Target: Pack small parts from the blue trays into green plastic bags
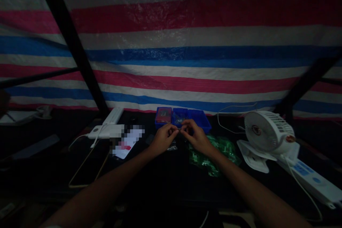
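Both hands meet above the black worktop (165, 181), the left hand (162, 138) and the right hand (199, 137) each with thumb and forefinger pinched on a small dark piece (180, 130), which sits between their fingertips, too small and dim to identify. Just beyond it, three blue bins stand side by side. The left bin (159, 125) holds something flat and reddish orange with a greyish patch on top; the middle bin (180, 111) holds small, pale, glinting items, partly hidden by the fingers. The right bin (199, 117) is partly behind the right hand, its inside too dark to read. Beneath the right hand and forearm spreads a loose heap of shiny green packets (211, 162), whose contents cannot be made out. A crumpled clear bag (173, 146) lies beside the left hand. Farther left is a phone (125, 149) with a lit screen; on the right stands a white fan (263, 131).
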`<state>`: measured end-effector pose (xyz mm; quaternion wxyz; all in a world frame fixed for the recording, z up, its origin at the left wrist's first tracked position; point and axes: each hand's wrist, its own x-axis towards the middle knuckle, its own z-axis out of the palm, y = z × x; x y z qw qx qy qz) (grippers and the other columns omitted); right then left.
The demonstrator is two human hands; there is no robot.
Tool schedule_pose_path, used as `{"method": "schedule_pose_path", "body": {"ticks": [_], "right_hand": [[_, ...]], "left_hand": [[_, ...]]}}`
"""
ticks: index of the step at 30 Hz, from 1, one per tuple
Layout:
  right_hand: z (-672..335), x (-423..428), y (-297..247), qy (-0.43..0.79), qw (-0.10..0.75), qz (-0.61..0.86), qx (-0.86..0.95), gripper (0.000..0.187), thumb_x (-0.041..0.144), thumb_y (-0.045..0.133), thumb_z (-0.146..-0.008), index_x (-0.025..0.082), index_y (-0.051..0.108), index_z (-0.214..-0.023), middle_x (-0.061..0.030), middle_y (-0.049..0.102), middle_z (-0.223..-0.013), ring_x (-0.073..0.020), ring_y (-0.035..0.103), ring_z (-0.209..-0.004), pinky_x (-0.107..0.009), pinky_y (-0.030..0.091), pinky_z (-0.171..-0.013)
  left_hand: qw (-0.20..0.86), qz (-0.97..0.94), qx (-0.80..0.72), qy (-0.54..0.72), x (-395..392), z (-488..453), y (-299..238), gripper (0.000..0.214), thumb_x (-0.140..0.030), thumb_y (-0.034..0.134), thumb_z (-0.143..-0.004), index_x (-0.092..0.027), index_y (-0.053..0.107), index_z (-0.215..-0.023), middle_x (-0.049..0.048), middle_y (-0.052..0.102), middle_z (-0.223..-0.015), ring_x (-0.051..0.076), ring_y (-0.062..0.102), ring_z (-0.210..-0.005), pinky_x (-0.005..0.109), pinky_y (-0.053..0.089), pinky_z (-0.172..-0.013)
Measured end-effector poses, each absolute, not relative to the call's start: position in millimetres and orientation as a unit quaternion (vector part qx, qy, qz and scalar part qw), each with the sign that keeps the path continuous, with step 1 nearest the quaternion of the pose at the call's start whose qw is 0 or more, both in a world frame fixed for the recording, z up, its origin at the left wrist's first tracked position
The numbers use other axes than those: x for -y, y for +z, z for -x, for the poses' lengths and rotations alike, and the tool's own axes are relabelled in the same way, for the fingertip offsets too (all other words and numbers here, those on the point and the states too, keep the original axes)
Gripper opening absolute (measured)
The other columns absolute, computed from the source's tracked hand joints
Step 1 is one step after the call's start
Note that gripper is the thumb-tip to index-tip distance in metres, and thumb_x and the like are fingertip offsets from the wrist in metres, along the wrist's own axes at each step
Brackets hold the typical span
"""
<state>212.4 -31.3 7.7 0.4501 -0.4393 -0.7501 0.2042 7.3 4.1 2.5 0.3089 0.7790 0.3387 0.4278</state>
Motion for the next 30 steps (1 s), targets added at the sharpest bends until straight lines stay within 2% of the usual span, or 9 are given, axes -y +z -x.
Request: {"method": "schedule_pose_path", "body": {"ticks": [30], "right_hand": [[-211.5,31.3,9.1,0.206,0.454,0.441,0.746,0.024,0.033,0.061,-0.099,0.024,0.056,-0.121,-0.0034,0.068,-0.101,-0.0195,0.065,-0.088,-0.032,0.050,-0.079]], "left_hand": [[0.303,-0.779,-0.348,0.425,-4.1,-7.7,2.4,0.019,-0.033,0.062,-0.096,-0.018,0.072,-0.094,0.0015,0.066,-0.080,0.015,0.055,-0.070,0.026,0.041,-0.065]]}}
